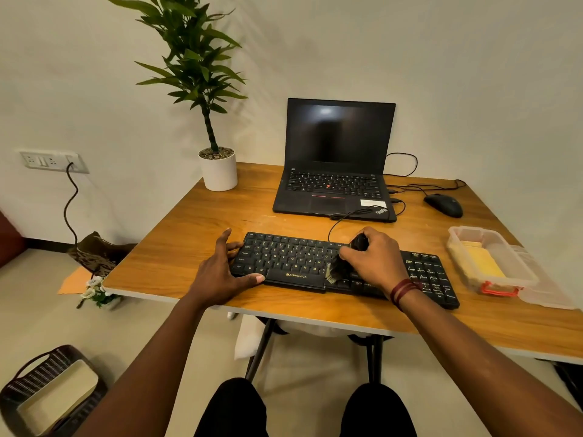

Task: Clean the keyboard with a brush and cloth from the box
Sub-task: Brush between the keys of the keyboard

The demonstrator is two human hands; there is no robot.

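**Brush on the keys**

Your right hand (373, 258) grips the brush (337, 269), bristles on the keyboard (290, 257). Your left hand (220, 272) holds its 9 o'clock end. Box (520, 272) with yellow cloth (484, 263) sits at 3 o'clock, laptop (337, 159) at 12, mouse (444, 205) at 2. Wooden bench (189, 228), pale wall (473, 74).

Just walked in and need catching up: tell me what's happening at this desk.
A person is brushing the keyboard on the wooden table. The right hand grips a dark brush, its bristles down on the keys near the spacebar's right end, while the left hand holds the keyboard's left end steady. The yellow cloth lies in the open clear box to the right.
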